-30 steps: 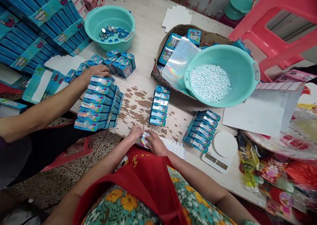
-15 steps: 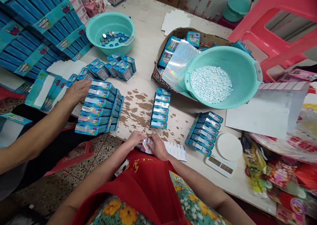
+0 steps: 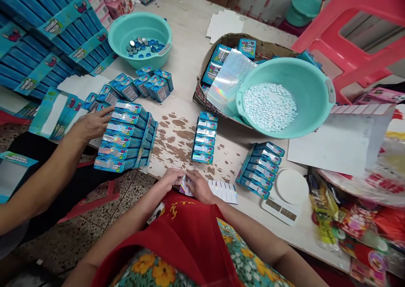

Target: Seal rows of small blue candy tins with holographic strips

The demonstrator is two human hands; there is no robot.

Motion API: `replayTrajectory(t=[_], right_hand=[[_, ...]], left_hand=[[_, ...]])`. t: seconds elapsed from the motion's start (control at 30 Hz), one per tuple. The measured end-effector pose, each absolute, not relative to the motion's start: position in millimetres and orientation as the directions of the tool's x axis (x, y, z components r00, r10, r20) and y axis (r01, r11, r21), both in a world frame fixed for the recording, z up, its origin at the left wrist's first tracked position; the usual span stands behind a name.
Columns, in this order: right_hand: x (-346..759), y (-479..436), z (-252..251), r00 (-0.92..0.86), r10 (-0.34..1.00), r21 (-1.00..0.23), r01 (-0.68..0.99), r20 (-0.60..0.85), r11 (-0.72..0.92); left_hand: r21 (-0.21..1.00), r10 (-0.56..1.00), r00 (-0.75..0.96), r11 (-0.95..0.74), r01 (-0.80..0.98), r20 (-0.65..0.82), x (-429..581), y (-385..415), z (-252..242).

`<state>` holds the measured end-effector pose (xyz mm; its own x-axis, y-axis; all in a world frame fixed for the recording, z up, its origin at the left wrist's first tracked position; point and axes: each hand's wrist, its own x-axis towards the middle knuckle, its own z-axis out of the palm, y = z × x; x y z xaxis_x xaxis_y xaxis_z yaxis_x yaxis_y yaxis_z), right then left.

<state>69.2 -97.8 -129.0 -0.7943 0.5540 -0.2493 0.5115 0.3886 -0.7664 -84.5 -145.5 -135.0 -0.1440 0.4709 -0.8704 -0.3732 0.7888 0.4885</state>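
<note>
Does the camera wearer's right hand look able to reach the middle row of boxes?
Probably yes: only table shows between the right hand and this row of boxes, though the hand is on the striped sheet.

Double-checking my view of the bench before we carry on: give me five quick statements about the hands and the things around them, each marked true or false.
1. The person's bare left hand and bare right hand are both at the shiny, white-panelled flat sheet. True.
2. The large round turquoise plastic basin on the right holds blue packs. False: it holds small white pellets.
3. The white plastic scale sits beside the rightmost row of blue box-shaped packs. True.
4. A co-worker's hand is inside that basin. False: it is beside the left block of blue packs.
5. A pink plastic stool shows at the upper right. True.
</note>
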Motion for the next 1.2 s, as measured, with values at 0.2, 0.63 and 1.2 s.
replayTrajectory(t=[0.2, 0.63, 1.2], right_hand=[[71, -98, -128, -0.827, 0.508, -0.771, 0.481, -0.241, 0.416], [65, -96, -132, -0.698, 0.679, -0.794, 0.536, -0.227, 0.287], [84, -31, -4, -0.593, 0.773, -0.918, 0.394, -0.226, 0.034]], left_hand=[[0.419, 0.404, -0.13, 0.802, -0.426, -0.905, -85, -144, -136], [0.49, 0.46, -0.168, 0.814, -0.311, -0.872, -84, -143, -146], [0.919, 0.883, -0.263, 0.39, -0.047, -0.388, -94, -109, -60]])
